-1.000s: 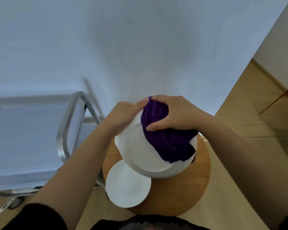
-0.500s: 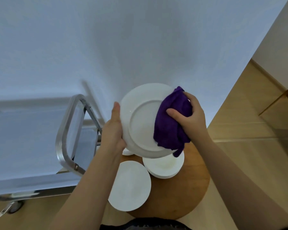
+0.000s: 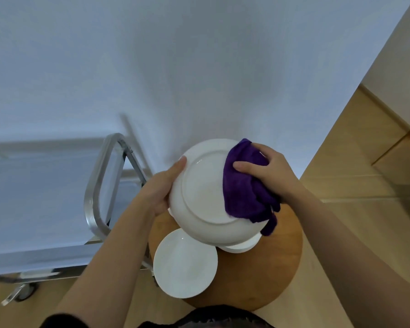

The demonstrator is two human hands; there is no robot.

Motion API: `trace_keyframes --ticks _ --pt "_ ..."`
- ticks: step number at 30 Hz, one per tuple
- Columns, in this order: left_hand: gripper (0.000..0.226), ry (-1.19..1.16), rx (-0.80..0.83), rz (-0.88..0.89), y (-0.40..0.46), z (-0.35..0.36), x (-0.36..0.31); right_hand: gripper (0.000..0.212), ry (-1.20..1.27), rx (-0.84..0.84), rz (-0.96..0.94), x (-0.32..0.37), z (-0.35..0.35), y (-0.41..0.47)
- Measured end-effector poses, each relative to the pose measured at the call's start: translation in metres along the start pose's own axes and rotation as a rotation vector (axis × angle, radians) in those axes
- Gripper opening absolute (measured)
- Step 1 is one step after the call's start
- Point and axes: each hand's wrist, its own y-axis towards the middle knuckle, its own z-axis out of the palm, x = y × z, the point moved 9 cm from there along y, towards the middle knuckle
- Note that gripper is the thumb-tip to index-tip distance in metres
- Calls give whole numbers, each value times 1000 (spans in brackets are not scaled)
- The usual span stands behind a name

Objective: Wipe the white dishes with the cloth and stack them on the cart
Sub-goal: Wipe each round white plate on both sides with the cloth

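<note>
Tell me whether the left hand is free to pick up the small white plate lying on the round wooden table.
Probably not yet. The left hand grips the rim of the large white plate while the right hand presses the purple cloth on it. The small white plate lies uncovered just below, on the round wooden table.

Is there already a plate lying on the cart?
No, the cart top shows no plate; the others lie on the round table, one is held.

A plate (image 3: 199, 197) is held tilted above a round table (image 3: 270, 268) between the left hand (image 3: 162, 188) and the right hand (image 3: 268, 176) with a cloth (image 3: 244, 192), two dishes (image 3: 185, 263) lying beneath, a cart (image 3: 97, 185) to the left.
</note>
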Motion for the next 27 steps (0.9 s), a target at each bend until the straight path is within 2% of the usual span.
trace_keyframes --ticks 3,5,7,9,12,15,16,18,19,21,23,25,27 --pt "56 -79 -56 91 0 -1 -4 72 -81 -24 -54 15 -1 3" --pt "66 -123 -137 166 0 -6 -10 80 -52 -93 -74 16 -5 -1" --pt "83 -147 -185 223 -1 -9 -16 80 -24 -163 -59 7 -3 -11" --pt "87 -217 -201 236 -3 -8 -14 78 -46 -239 -28 -2 6 -27" --pt "72 -292 -256 228 -4 -8 -9 59 6 -354 9 -15 18 -50" --pt "65 -243 -293 235 -6 -8 -3 54 -131 -316 18 -17 26 -62" --pt "66 -235 -303 240 -7 -9 0 47 -115 -296 20 -18 27 -64" --pt "63 -217 -331 267 -9 -14 7 16 -59 -246 23 -19 24 -61" --pt "55 -195 -352 290 -10 -19 9 11 -54 -267 22 -19 17 -58" --pt "41 -134 -387 317 -12 -24 11 18 -5 -367 38 -15 0 -51" --pt "44 -60 -370 309 -12 -17 15 35 -29 -393 12 -1 1 -39" --pt "50 -8 -319 323 -14 -2 18 58 -278 -337 -42 16 21 -24" --pt "45 31 -319 347 -17 4 18 68 -523 -312 -62 20 41 -14"
